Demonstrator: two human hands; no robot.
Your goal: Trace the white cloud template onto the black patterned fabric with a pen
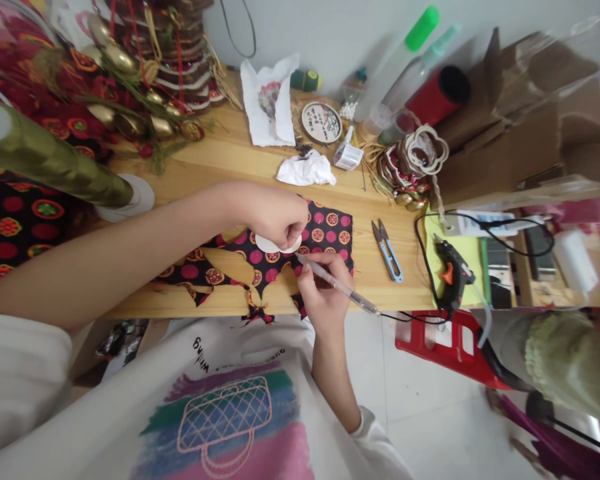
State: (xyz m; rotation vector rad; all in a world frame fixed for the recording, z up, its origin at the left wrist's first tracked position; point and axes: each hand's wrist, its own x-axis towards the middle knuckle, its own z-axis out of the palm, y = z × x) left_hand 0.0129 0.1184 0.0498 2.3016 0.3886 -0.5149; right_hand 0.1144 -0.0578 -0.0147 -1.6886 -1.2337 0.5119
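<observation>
Black fabric with red and orange flower-like dots (330, 223) lies on the wooden table, its near edge cut into ragged gaps. On top of it is a flat white piece with a rounded edge (266, 244), partly hidden by my left hand (280, 217). That hand's fingers are curled and press the white piece down. My right hand (327, 293) grips a clear-barrelled pen (347, 291), its tip at the right edge of the white piece. To the right lie blue-handled thread snips (387, 250), apart from both hands.
A black glue gun (453, 273) with a cable lies at the right, near a cardboard box (525, 147). Crumpled white tissue (306, 168) and a round printed disc (321, 123) lie beyond the fabric. An olive ribbon roll (55, 157) stands left, beside gold ornaments (125, 60).
</observation>
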